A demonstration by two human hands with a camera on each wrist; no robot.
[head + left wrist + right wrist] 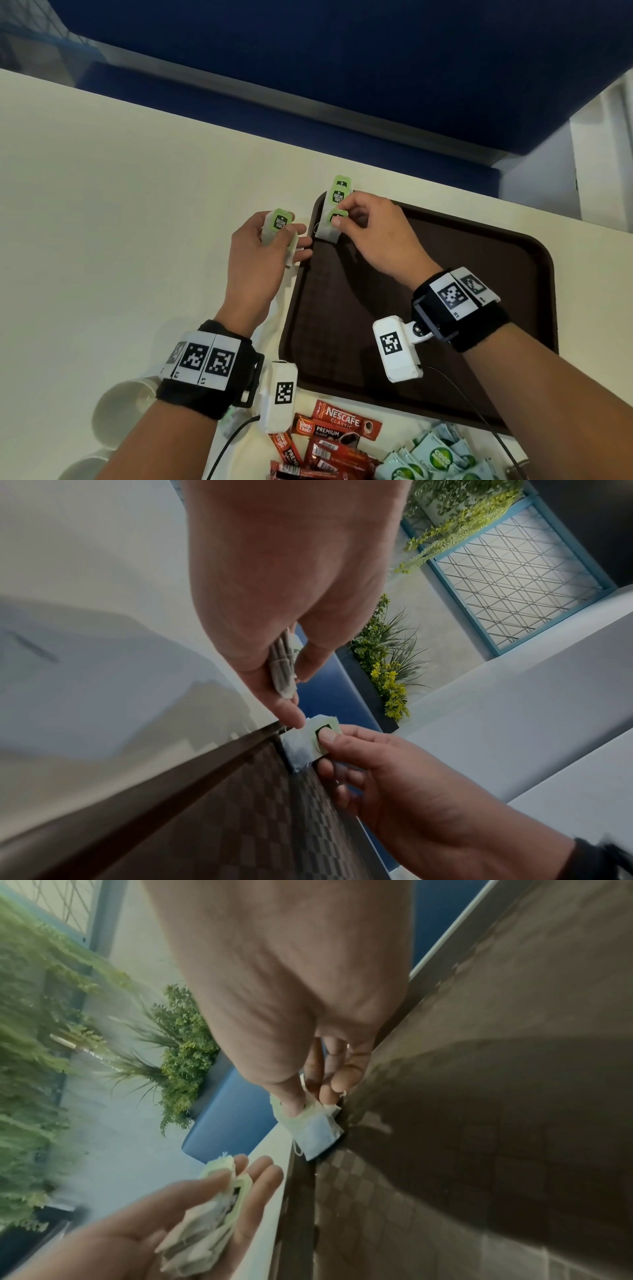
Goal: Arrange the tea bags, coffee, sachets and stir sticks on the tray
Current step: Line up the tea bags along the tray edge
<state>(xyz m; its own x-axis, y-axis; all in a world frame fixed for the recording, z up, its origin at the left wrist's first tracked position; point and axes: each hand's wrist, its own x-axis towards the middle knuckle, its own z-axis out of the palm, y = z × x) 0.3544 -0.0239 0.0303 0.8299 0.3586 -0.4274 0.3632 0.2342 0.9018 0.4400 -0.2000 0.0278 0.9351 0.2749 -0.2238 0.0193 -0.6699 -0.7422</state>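
A dark brown tray (479, 281) lies on the cream table. At its far left corner stands a row of green-tagged tea bags (337, 195) leaning on the rim. My right hand (349, 219) pinches the nearest tea bag (330, 226) of that row, also seen as the tea bag (318, 1134) at the tray's corner and as the tea bag (308, 742). Just left of the tray, my left hand (284, 236) holds a small stack of tea bags (279, 229), the stack (205, 1229) lying in its palm under the thumb.
Red coffee sachets (339, 431) and pale green sachets (435, 455) lie in a pile on the table at the near edge. White cups (120, 411) stand at the near left. A blue bench (342, 85) runs beyond the table's far edge.
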